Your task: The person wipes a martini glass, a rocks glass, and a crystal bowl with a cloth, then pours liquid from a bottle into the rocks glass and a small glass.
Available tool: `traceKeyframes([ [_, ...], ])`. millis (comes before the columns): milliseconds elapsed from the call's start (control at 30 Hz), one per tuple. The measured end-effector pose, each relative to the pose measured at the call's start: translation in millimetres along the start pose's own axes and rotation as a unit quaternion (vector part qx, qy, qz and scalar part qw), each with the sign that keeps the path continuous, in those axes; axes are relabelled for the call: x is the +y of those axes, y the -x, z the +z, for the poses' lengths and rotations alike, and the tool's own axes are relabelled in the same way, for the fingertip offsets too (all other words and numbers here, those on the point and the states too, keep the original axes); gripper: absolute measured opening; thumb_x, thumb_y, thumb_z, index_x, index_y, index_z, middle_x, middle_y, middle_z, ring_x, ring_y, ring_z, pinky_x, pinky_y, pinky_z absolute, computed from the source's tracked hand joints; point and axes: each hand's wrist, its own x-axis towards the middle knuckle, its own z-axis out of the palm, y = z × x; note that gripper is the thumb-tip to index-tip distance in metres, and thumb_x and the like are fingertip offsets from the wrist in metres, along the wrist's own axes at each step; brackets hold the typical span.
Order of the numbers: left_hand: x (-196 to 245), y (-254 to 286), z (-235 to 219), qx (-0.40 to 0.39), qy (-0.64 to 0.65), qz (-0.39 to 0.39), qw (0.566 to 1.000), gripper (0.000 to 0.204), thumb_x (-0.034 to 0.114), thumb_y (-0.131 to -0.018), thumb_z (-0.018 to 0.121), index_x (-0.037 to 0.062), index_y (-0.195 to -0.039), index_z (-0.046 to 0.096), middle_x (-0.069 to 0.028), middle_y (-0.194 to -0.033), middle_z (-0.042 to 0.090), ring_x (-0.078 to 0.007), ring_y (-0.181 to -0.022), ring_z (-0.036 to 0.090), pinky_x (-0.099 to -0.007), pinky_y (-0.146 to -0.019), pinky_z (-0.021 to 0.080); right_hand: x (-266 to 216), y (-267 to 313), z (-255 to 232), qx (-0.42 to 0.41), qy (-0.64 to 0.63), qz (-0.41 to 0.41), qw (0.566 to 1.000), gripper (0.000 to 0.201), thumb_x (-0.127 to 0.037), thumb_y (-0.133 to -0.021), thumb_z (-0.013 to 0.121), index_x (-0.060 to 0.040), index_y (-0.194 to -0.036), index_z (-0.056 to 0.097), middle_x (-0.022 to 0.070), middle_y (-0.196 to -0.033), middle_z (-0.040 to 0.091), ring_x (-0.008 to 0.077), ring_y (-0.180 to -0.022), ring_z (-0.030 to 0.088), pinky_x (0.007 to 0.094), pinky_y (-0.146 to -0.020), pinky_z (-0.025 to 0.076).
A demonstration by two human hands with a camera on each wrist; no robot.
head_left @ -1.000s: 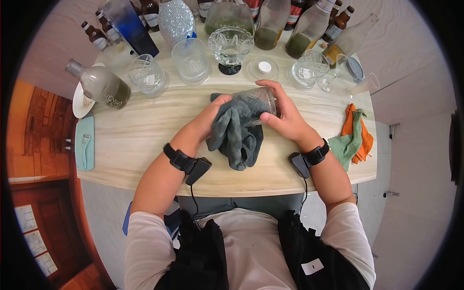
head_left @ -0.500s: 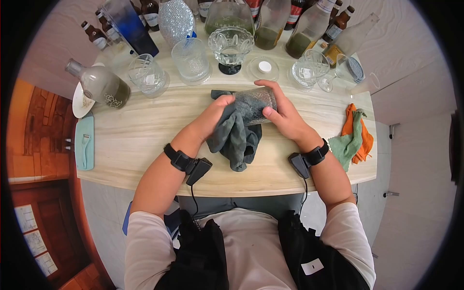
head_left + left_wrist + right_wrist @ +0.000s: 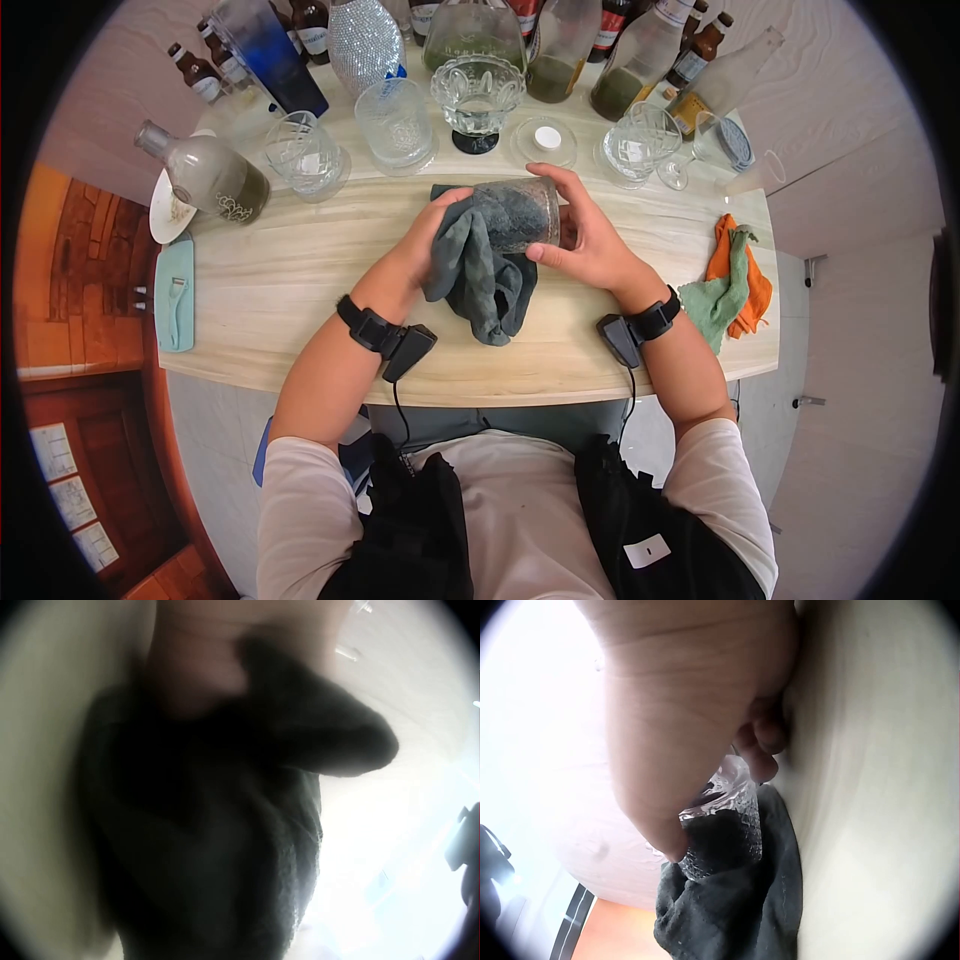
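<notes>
A clear textured drinking glass lies on its side above the table, dark grey cloth showing through its wall. At its right end my right hand holds it, thumb on the near side and index finger at the far side. My left hand grips the dark grey cloth at the glass's left end, its fingers mostly hidden by folds. Loose cloth hangs toward me. The right wrist view shows the glass between thumb and fingers; dark cloth fills much of the blurred left wrist view.
Beyond my hands stand a tumbler, a footed glass bowl and other glassware. Bottles line the back, and a decanter stands at left. Orange cloth and green cloth lie at right; a teal case lies at the left edge.
The glass and cloth have shifted slightly left with both hands. My right thumb has moved left along the near side of the glass, and more dark cloth shows through its wall.
</notes>
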Motion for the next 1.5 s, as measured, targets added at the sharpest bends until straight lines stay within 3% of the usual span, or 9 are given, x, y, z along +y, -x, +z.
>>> traceKeyframes([
  [767, 0, -5, 0, -0.057, -0.097, -0.012, 0.994, 0.034, 0.020, -0.099, 0.048, -0.0004, -0.125, 0.058, -0.0081, -0.115, 0.066, -0.0140, -0.100, 0.064, -0.0282, -0.090, 0.052, -2, -2, -1, 0.006, 0.053, -0.003, 0.999, 0.059, -0.035, -0.094, 0.063, -0.0095, -0.141, 0.037, 0.0104, -0.103, 0.060, 0.0166, -0.087, 0.057, 0.0317, -0.079, 0.047],
  [833, 0, -4, 4, -0.049, -0.084, -0.006, 0.995, 0.032, 0.022, -0.099, 0.048, 0.0012, -0.121, 0.059, -0.0068, -0.109, 0.067, -0.0134, -0.095, 0.064, -0.0281, -0.086, 0.052, -6, -1, 0, -0.021, -0.027, 0.032, 0.999, 0.074, -0.043, -0.092, 0.066, -0.0089, -0.148, 0.032, 0.0111, -0.124, 0.053, 0.0209, -0.113, 0.053, 0.0340, -0.100, 0.040],
  [1067, 5, 7, 8, -0.031, 0.003, 0.024, 0.999, 0.037, 0.031, -0.098, 0.050, 0.0033, -0.121, 0.059, -0.0057, -0.108, 0.068, -0.0139, -0.093, 0.065, -0.0290, -0.084, 0.053, -10, 1, -1, -0.035, -0.008, 0.085, 0.996, 0.088, -0.023, -0.084, 0.078, -0.0102, -0.153, 0.025, 0.0095, -0.134, 0.045, 0.0180, -0.114, 0.053, 0.0312, -0.098, 0.044],
  [1133, 2, 4, 3, -0.018, -0.018, 0.014, 1.000, 0.038, 0.032, -0.099, 0.048, 0.0044, -0.122, 0.059, -0.0063, -0.110, 0.068, -0.0152, -0.097, 0.065, -0.0296, -0.087, 0.052, -2, -1, 2, 0.001, 0.005, 0.007, 1.000, 0.086, -0.026, -0.080, 0.079, -0.0129, -0.151, 0.031, 0.0015, -0.088, 0.051, 0.0090, -0.057, 0.041, 0.0254, -0.054, 0.033],
  [1167, 0, 2, 0, -0.005, -0.040, 0.004, 0.999, 0.039, 0.034, -0.100, 0.046, 0.0054, -0.123, 0.060, -0.0070, -0.113, 0.068, -0.0165, -0.101, 0.065, -0.0302, -0.090, 0.051, -5, -1, 1, 0.000, 0.005, 0.007, 1.000, 0.086, -0.026, -0.080, 0.079, -0.0129, -0.151, 0.031, 0.0015, -0.088, 0.051, 0.0090, -0.057, 0.041, 0.0254, -0.054, 0.033],
  [1233, -3, -3, -7, -0.021, -0.052, 0.010, 0.998, 0.039, 0.034, -0.100, 0.046, 0.0054, -0.122, 0.060, -0.0069, -0.112, 0.068, -0.0162, -0.100, 0.065, -0.0295, -0.089, 0.051, -13, 1, -2, -0.046, -0.023, 0.078, 0.996, 0.087, -0.019, -0.084, 0.077, -0.0103, -0.153, 0.025, 0.0087, -0.135, 0.044, 0.0173, -0.116, 0.053, 0.0308, -0.098, 0.045],
  [1267, -3, -4, -9, -0.036, -0.064, 0.015, 0.997, 0.039, 0.035, -0.100, 0.046, 0.0054, -0.121, 0.060, -0.0067, -0.111, 0.068, -0.0160, -0.099, 0.065, -0.0289, -0.088, 0.052, -9, 0, -2, -0.046, -0.023, 0.078, 0.996, 0.087, -0.019, -0.084, 0.077, -0.0103, -0.153, 0.025, 0.0087, -0.135, 0.044, 0.0173, -0.116, 0.053, 0.0308, -0.098, 0.045],
  [1333, -3, -2, -7, -0.039, -0.045, 0.001, 0.998, 0.037, 0.033, -0.100, 0.047, 0.0052, -0.120, 0.061, -0.0063, -0.110, 0.068, -0.0151, -0.098, 0.065, -0.0282, -0.087, 0.052, 0, -2, 0, -0.007, 0.017, 0.004, 1.000, 0.080, -0.031, -0.081, 0.078, -0.0112, -0.146, 0.036, 0.0011, -0.083, 0.052, 0.0084, -0.060, 0.042, 0.0251, -0.055, 0.034],
  [1500, -5, -5, -3, -0.036, -0.108, -0.023, 0.993, 0.029, 0.023, -0.101, 0.045, 0.0030, -0.116, 0.060, -0.0047, -0.106, 0.066, -0.0117, -0.095, 0.062, -0.0268, -0.086, 0.050, -1, 0, -3, -0.018, 0.037, -0.003, 0.999, 0.069, -0.038, -0.084, 0.072, -0.0086, -0.138, 0.040, 0.0041, -0.083, 0.056, 0.0106, -0.065, 0.048, 0.0264, -0.060, 0.038],
])
